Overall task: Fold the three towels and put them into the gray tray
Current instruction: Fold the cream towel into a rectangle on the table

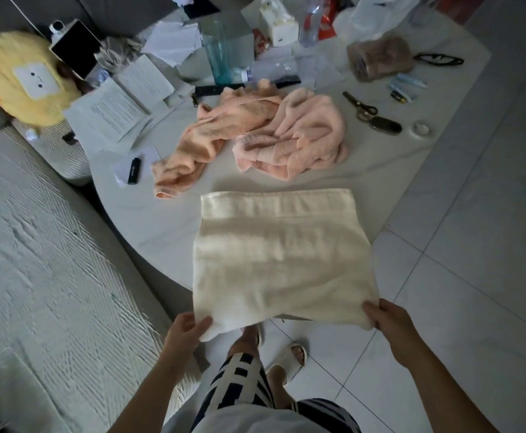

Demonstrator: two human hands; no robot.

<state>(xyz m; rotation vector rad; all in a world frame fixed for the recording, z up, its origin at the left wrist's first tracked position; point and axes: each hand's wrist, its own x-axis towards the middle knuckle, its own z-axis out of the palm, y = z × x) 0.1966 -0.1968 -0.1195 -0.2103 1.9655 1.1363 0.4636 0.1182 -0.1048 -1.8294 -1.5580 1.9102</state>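
A cream towel (282,254) lies spread over the near edge of the white table (149,210), its near end hanging past the edge. My left hand (185,331) pinches its near left corner. My right hand (386,320) pinches its near right corner. Behind it two pink towels lie crumpled on the table: one long and twisted (205,142) at the left, one bunched (302,135) at the right. No gray tray shows in this view.
The far half of the table is crowded: papers (114,110), a clear glass (216,54), a tissue box (278,23), scissors (360,107), a black lighter (134,171). A yellow plush cushion (21,76) sits at the left. A pale sofa (36,245) flanks the left; tiled floor lies at the right.
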